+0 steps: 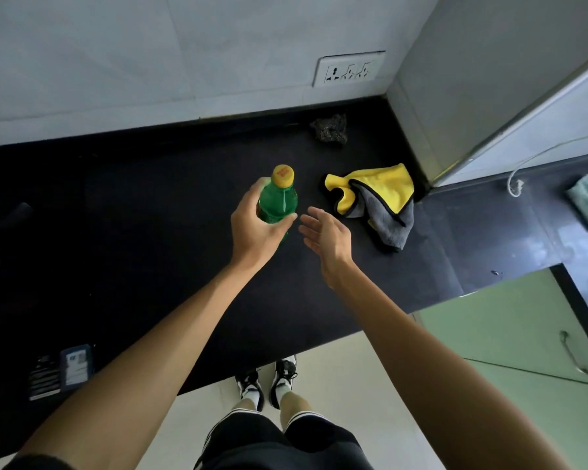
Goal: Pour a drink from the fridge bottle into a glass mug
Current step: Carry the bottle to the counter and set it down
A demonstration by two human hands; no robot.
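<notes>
Left hand (252,228) grips the upright green bottle (279,200); right hand (323,235), fingers spread, hovers just beside it at 4 o'clock.

The 2 bare arms are stretched forward and inward from the lower corners. The left hand (253,228) is curled round the bottle (279,201), with the thumb laid across its near side and the fingers wrapped round the far side. The right hand (323,234) is held just beside it, not touching, palm turned leftward, fingers straight and relaxed, nothing gripped.
</notes>
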